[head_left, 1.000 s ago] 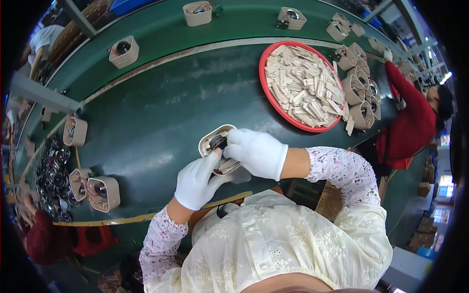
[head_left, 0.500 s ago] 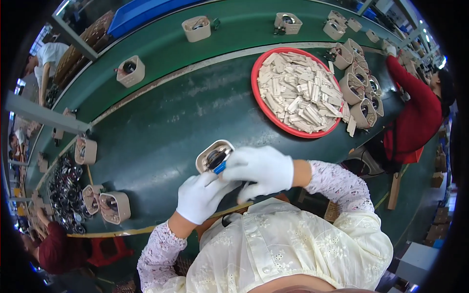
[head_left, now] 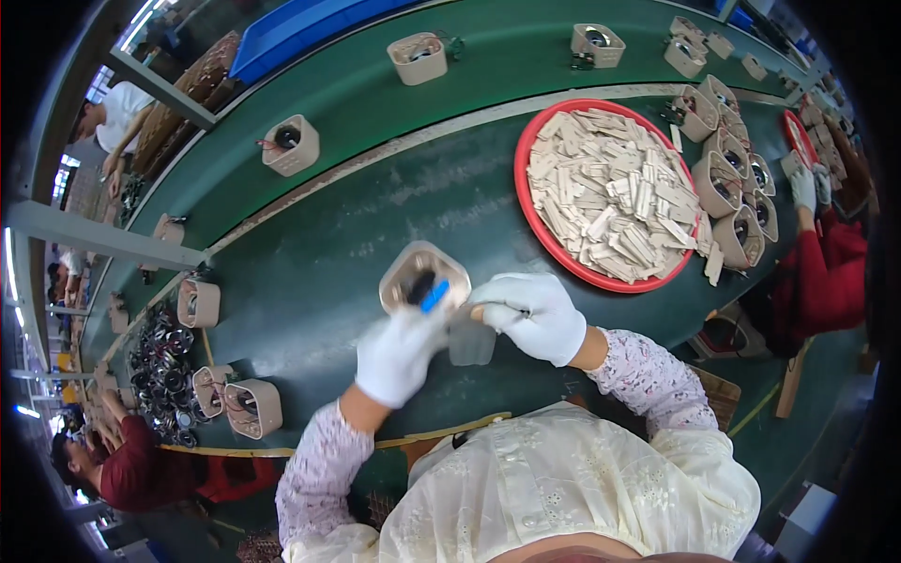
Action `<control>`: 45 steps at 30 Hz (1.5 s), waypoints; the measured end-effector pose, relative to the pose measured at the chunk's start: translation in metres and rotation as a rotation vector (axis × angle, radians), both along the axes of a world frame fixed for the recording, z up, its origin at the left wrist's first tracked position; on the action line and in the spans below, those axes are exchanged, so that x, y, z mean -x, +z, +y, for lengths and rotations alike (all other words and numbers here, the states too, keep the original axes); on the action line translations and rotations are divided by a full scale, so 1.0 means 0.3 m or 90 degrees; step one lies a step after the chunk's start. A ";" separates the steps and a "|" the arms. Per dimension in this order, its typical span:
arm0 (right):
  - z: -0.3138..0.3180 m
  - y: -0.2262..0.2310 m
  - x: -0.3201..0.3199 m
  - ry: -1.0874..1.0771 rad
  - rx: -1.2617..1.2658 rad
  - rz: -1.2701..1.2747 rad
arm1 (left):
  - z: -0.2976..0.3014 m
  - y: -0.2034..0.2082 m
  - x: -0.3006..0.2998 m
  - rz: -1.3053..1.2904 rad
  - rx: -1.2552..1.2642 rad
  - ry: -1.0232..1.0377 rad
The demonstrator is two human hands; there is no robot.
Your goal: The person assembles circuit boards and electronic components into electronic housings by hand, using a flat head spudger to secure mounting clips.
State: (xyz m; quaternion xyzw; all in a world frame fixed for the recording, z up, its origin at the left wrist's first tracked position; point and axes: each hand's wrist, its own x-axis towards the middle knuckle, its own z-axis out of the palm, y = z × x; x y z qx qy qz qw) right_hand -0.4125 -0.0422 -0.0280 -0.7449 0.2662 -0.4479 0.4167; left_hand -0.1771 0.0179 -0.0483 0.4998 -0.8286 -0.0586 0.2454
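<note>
A beige open-topped plastic housing (head_left: 454,267) is tilted over the table in front of me. Inside it are a dark round part and a small bright blue piece (head_left: 434,296), both smeared by motion. My left hand (head_left: 399,358), in a white glove, grips the near edge of this housing; its fingers are blurred. Just right of the housing, my gloved right hand (head_left: 537,317) has thumb and fingertips pinched together. Whatever lies between them is too small to make out. A pale translucent blur (head_left: 471,345) shows below those fingertips.
A red basin (head_left: 522,202) heaped with flat beige strips (head_left: 610,192) stands ahead to the right. Beige housings (head_left: 721,183) cluster beyond it. A pile of black round parts (head_left: 164,375) lies left, beside two housings (head_left: 253,409). More housings stand on the green conveyor (head_left: 352,98). Co-workers sit either side.
The housing has tilted its opening toward me, and my left hand has shifted onto its near edge. My right hand has drawn away to the right. The view has swung slightly left.
</note>
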 end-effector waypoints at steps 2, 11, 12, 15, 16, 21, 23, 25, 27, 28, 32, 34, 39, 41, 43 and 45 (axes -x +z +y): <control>0.001 -0.003 -0.018 -0.012 -0.089 0.055 | -0.186 -0.034 -0.064 0.030 0.041 0.035; -0.025 -0.046 -0.019 -0.009 0.060 0.131 | -0.803 0.001 -0.391 -0.009 0.071 0.491; -0.025 -0.039 -0.020 -0.018 0.047 0.150 | -0.816 0.007 -0.436 -0.020 0.058 0.478; -0.010 -0.003 -0.011 -0.021 -0.053 0.125 | -0.812 0.048 -0.472 -0.040 0.070 0.446; -0.010 0.005 -0.008 -0.019 -0.132 0.082 | -0.796 0.065 -0.475 -0.040 0.071 0.440; -0.029 -0.015 0.021 -0.142 -0.249 -0.050 | -0.443 0.055 -0.193 -0.032 0.095 0.254; -0.024 -0.020 0.003 -0.137 -0.311 -0.084 | -0.201 0.091 -0.060 -0.076 0.067 0.193; -0.012 -0.019 -0.021 -0.137 -0.333 -0.082 | -0.024 0.121 0.051 0.043 0.023 0.159; -0.001 -0.019 -0.033 -0.107 -0.274 -0.068 | 0.087 0.156 0.097 0.178 -0.058 0.089; 0.010 -0.023 -0.044 -0.106 -0.278 -0.062 | 0.098 0.141 0.079 0.183 -0.063 0.092; 0.041 -0.035 -0.063 -0.017 -0.056 0.001 | 0.095 0.053 -0.003 0.167 0.034 0.212; 0.041 -0.073 -0.080 -0.047 -0.009 -0.003 | 0.164 0.017 -0.026 0.297 -0.241 0.211; 0.049 -0.090 -0.095 -0.101 0.088 0.033 | 0.206 0.046 -0.016 0.289 -0.304 0.143; 0.049 -0.092 -0.096 -0.111 0.081 0.037 | 0.191 0.071 -0.042 0.224 -0.265 0.085; 0.051 -0.104 -0.096 -0.115 0.088 0.039 | 0.176 0.076 -0.050 0.046 -0.124 -0.004; 0.053 -0.102 -0.096 -0.117 0.095 0.040 | 0.145 0.090 -0.064 -0.095 -0.019 -0.091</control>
